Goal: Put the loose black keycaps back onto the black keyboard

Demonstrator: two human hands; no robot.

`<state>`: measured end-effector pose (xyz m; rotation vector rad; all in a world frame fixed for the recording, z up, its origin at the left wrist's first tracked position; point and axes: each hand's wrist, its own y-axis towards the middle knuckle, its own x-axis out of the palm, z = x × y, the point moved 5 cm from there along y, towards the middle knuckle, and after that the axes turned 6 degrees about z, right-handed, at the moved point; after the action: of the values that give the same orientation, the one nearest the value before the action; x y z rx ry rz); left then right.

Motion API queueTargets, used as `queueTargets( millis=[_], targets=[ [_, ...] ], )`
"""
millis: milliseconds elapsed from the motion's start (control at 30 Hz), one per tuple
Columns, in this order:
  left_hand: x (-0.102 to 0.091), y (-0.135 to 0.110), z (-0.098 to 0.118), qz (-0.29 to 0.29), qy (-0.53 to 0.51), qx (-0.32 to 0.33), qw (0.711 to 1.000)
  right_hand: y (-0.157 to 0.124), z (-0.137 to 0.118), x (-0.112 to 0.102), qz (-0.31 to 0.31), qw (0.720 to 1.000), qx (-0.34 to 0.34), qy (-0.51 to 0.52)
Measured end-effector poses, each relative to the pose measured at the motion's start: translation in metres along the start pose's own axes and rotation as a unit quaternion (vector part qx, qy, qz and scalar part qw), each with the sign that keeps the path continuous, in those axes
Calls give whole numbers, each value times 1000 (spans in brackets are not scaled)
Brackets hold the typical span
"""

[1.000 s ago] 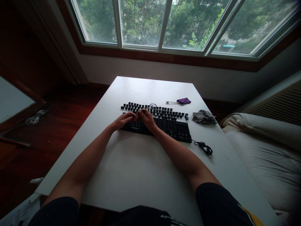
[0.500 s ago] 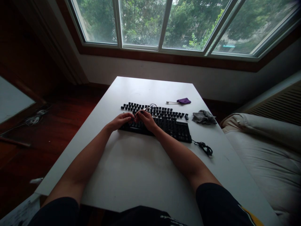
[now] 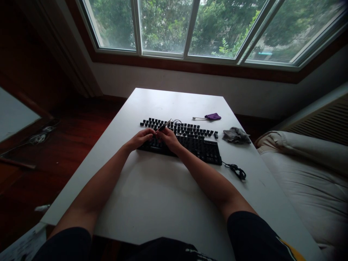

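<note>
My right hand (image 3: 169,138) is closed around a slim tool (image 3: 164,125) with a dark body and a shiny metal-looking end pointing up and away; its exact kind is unclear. Beside it, my left hand (image 3: 141,139) has thumb and fingers pinched together, and whatever is between them is too small to make out. Both hands meet above the left half of a black keyboard (image 3: 201,149). Just behind it, loose black keycaps (image 3: 187,127) stand in rows on the white table (image 3: 152,203). A thin wire loop (image 3: 177,121) shows near the tool's tip.
A purple cloth or pouch (image 3: 212,116) lies at the back right, a thin stick (image 3: 199,118) touching it. A crumpled grey cloth (image 3: 236,135) is near the right edge. The coiled black cable (image 3: 237,171) lies right of the keyboard. A pale cushioned seat (image 3: 304,181) stands alongside.
The tool in my right hand has tilted, its metal end now raised higher and further from me. My left hand has barely moved.
</note>
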<state>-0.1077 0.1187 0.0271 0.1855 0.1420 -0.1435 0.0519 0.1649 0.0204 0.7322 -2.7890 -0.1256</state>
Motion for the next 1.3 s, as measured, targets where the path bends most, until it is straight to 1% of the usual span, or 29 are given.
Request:
queueTargets(
  millis=[233, 367, 533, 700, 833, 967, 1133, 1300],
  targets=[
    [2, 0, -4, -4, -23, -3, 1000, 3, 5, -2, -41, 997, 67, 23],
    [2, 0, -3, -9, -4, 4, 1000, 5, 9, -5, -53, 993, 104, 35],
    [1, 2, -6, -14, 8, 10, 1000, 4, 14, -8, -60, 983, 159, 65],
    [-1, 4, -10, -15, 2, 10, 1000, 4, 21, -11, -37, 976, 202, 70],
    [-8, 3, -3, 0, -22, 3, 1000, 6, 20, -13, -4, 982, 178, 68],
    [-13, 2, 8, 16, -17, 9, 1000, 3, 13, -8, -14, 989, 145, 35],
    [-8, 3, 10, 3, -10, 21, 1000, 0, 7, -3, -10, 994, 112, -12],
    [0, 2, 12, -27, 1, 27, 999, 0, 5, -5, 17, 997, 71, 0]
  ],
)
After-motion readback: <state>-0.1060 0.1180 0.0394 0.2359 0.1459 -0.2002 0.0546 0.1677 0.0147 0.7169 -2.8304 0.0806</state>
